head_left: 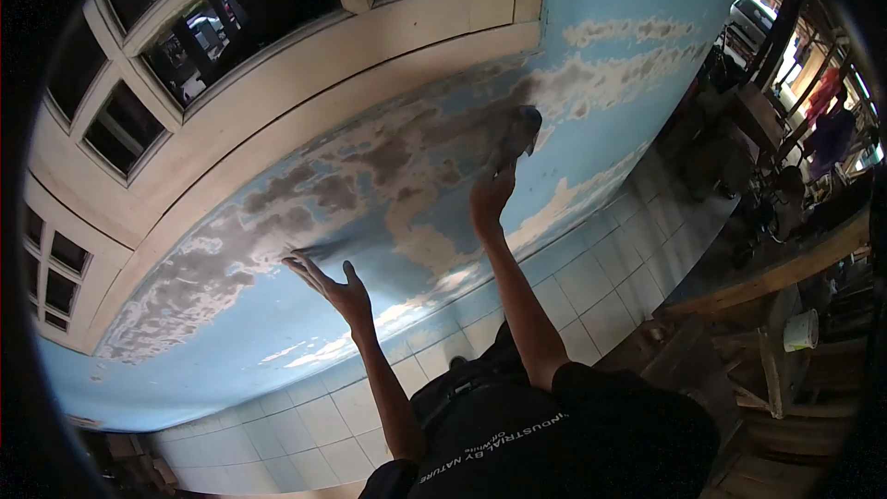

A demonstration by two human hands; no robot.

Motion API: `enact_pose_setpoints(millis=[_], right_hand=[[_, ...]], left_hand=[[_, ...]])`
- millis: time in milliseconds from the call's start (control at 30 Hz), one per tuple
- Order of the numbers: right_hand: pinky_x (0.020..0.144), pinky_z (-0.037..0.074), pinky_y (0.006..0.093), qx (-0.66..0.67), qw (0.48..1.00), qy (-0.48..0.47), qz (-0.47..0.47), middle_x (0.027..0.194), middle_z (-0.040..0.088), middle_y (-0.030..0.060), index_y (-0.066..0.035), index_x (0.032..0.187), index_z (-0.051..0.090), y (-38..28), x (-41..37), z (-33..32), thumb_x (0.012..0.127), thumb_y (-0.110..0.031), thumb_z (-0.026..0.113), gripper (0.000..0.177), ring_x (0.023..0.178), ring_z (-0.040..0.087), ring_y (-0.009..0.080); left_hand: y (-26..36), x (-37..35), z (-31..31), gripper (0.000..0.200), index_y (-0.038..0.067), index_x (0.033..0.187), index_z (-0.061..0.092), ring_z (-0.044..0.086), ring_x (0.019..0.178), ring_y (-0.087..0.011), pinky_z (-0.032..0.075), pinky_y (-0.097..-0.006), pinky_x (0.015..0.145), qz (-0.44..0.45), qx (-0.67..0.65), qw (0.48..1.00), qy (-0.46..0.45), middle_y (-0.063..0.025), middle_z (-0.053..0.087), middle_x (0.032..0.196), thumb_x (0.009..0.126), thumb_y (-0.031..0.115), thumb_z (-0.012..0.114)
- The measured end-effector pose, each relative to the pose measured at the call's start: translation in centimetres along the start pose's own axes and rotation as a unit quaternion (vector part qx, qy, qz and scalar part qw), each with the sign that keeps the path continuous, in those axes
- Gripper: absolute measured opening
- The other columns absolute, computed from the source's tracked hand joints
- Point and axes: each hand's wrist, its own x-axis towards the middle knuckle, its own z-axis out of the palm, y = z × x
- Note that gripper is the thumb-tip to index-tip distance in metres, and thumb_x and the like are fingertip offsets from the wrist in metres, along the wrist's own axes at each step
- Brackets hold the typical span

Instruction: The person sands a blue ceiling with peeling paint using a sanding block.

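Note:
A blue wall (397, 279) with large worn patches of grey and cream runs below a window frame. My right hand (492, 196) reaches up and grips a dark grey sheet, which looks like sandpaper (514, 137), against the patchy area; its far edge curls and its outline is a little blurred. Lower and to the left, my left hand (340, 294) is open, fingers stretched out, fingertips at or very near the wall beside a grey patch. Nothing shows in that hand.
Cream window frames with dark panes (277, 0) line the wall's upper side. Pale tiles (323, 416) cover the floor along its foot. On the right stand a wooden bench edge (785, 263), a white tub (800, 331) and cluttered items, with a vehicle (753, 18) beyond.

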Motion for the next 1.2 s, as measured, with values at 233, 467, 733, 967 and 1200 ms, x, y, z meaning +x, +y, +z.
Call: enact_pose_setpoints(millis=[233,467,733,967,1200], right_hand=[[0.108,0.033,0.0481,-0.061,0.998,0.015,-0.03,0.132,0.048,0.0341,0.013,0.131,0.047,0.5,-3.0,0.3,0.092,-0.007,0.048,0.044,0.122,0.044,0.0512],[0.11,0.031,0.0482,-0.071,0.997,0.002,-0.044,0.138,0.042,0.0352,0.013,0.133,0.044,0.1,-3.4,1.4,0.092,-0.008,0.048,0.046,0.125,0.041,0.0496],[0.109,0.035,0.0436,-0.093,0.993,0.026,-0.069,0.141,0.041,0.0313,0.01,0.14,0.037,0.4,0.5,0.3,0.102,-0.015,0.041,0.046,0.129,0.043,0.0434],[0.108,0.032,0.0496,-0.138,0.983,-0.026,-0.116,0.142,0.039,0.0321,0.011,0.136,0.042,3.3,-2.9,0.2,0.099,-0.013,0.043,0.043,0.13,0.038,0.0461],[0.111,0.029,0.0482,-0.072,0.995,-0.021,-0.064,0.146,0.035,0.0301,0.009,0.14,0.039,1.4,-1.1,0.0,0.102,-0.013,0.038,0.044,0.134,0.033,0.0462]], left_hand=[[-0.7,-0.1,1.0,0.1,0.016,0.154,0.016,0.005,0.147,-0.0391,0.019,-0.0539,0.116,0.005,0.007,1.0,0.026,-0.02,0.001,0.16,0.074,-0.011,0.068],[-0.3,0.0,0.0,0.099,0.016,0.154,0.017,0.005,0.147,-0.0395,0.021,-0.0528,0.116,0.005,-0.003,1.0,0.005,-0.0213,0.0,0.159,0.074,-0.011,0.068],[-0.5,0.0,0.2,0.099,0.016,0.155,0.016,0.005,0.147,-0.0397,0.02,-0.0531,0.116,0.011,-0.005,1.0,0.003,-0.0216,0.001,0.159,0.074,-0.011,0.068],[-0.3,-0.2,0.7,0.098,0.014,0.154,0.015,0.005,0.147,-0.039,0.02,-0.0533,0.116,0.008,-0.005,1.0,0.017,-0.0213,0.001,0.159,0.075,-0.011,0.068],[-0.4,-0.1,0.6,0.099,0.015,0.154,0.016,0.005,0.147,-0.039,0.022,-0.0524,0.116,-0.003,-0.002,1.0,0.017,-0.0213,0.001,0.159,0.075,-0.011,0.068]])
